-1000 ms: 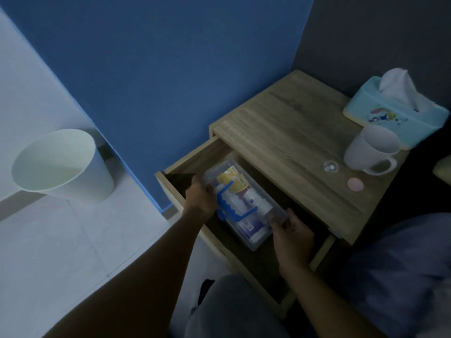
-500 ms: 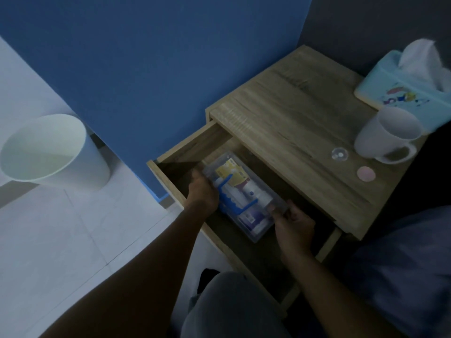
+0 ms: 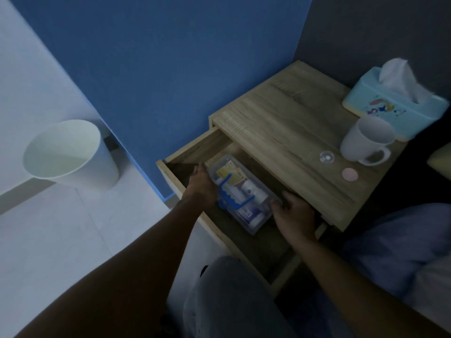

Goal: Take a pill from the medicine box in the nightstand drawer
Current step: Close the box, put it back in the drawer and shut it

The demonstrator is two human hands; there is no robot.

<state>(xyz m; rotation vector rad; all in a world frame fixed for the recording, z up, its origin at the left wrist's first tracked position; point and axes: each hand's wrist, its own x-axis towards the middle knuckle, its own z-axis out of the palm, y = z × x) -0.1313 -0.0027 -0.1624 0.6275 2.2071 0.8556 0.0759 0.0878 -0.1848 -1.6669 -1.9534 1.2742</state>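
The wooden nightstand (image 3: 288, 123) has its drawer (image 3: 192, 148) pulled open. Inside lies a clear plastic medicine box (image 3: 240, 193) with a blue handle on its lid; bottles and yellow packets show through it. My left hand (image 3: 201, 189) grips the box's left end. My right hand (image 3: 294, 215) holds its right end, fingers curled on the rim. The lid looks closed. The box sits low in the drawer between both hands.
On the nightstand top stand a white mug (image 3: 366, 141), a light blue tissue box (image 3: 395, 103), a small clear cap (image 3: 326, 157) and a pink round disc (image 3: 349, 174). A white waste bin (image 3: 68, 154) stands on the floor left. My knee (image 3: 229, 296) is in front of the drawer.
Both hands stay on the ends of the medicine box in the drawer; the box has barely shifted. The view has swung slightly.
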